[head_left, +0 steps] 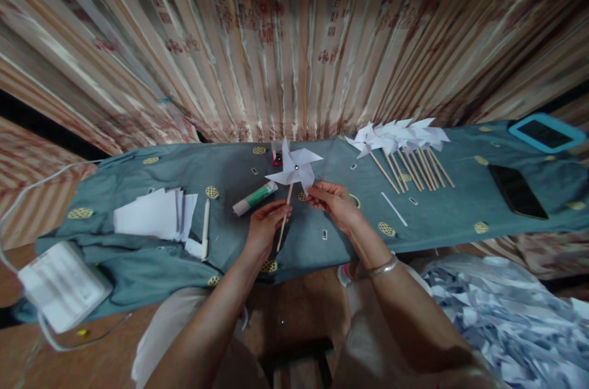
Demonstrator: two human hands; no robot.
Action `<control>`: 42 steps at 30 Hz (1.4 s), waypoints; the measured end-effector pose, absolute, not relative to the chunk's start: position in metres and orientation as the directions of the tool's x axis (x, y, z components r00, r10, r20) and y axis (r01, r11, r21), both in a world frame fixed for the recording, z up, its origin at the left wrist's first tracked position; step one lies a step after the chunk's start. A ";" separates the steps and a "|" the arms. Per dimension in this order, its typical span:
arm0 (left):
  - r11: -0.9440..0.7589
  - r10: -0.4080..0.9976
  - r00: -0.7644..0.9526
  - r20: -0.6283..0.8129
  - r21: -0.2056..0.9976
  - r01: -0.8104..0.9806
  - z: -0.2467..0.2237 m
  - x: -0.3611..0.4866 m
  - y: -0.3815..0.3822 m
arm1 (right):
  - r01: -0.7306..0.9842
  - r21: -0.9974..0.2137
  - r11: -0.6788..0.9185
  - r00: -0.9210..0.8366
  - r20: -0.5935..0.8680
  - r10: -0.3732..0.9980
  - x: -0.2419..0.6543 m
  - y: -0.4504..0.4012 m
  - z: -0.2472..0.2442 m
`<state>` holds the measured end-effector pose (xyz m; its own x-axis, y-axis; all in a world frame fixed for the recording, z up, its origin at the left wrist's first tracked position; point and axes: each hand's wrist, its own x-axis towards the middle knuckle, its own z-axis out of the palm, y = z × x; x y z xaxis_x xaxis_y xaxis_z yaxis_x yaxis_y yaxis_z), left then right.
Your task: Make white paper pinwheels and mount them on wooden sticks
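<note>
A white paper pinwheel (296,167) on a thin wooden stick stands out over the middle of the cloth-covered table. My left hand (269,226) is closed round the stick below the paper. My right hand (334,200) pinches the tip of the pinwheel's lower right blade. Just left of the pinwheel lies a green and white glue stick (255,197). Behind it is a small red item (277,158), partly covered by the blades. Several finished pinwheels (400,136) lie in an overlapping row at the back right, their sticks pointing towards me.
White paper sheets (147,214) and a white pen-like stick (205,229) lie on the left of the table (299,254). A white box with a cable (64,285) sits at the left edge. At right are a dark phone (518,191), a blue-framed device (547,132) and a bag of paper pieces (519,315).
</note>
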<state>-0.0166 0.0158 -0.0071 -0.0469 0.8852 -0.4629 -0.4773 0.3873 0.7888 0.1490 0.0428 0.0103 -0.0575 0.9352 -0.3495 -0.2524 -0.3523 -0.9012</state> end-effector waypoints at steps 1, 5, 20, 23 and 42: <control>0.386 0.885 -0.047 -0.462 0.789 -0.478 -0.007 -0.017 0.016 | -0.250 -0.901 -0.353 -0.066 -0.348 0.935 0.148 0.042 0.010; 0.387 0.883 -0.052 -0.466 0.788 -0.480 -0.007 -0.017 0.015 | -0.245 -0.900 -0.361 -0.083 -0.351 0.933 0.144 0.040 0.007; 0.361 0.912 -0.002 -0.410 0.804 -0.472 -0.013 -0.017 0.013 | -0.174 -0.952 -0.253 -0.114 -0.236 0.965 0.123 0.040 0.002; 0.360 0.913 0.004 -0.407 0.804 -0.474 -0.013 -0.017 0.013 | -0.150 -0.963 -0.222 -0.120 -0.205 0.971 0.118 0.041 0.000; 0.471 0.857 0.069 -0.511 0.722 -0.507 -0.002 -0.019 0.012 | -0.291 -0.957 0.015 0.366 -0.097 0.926 0.180 0.062 0.020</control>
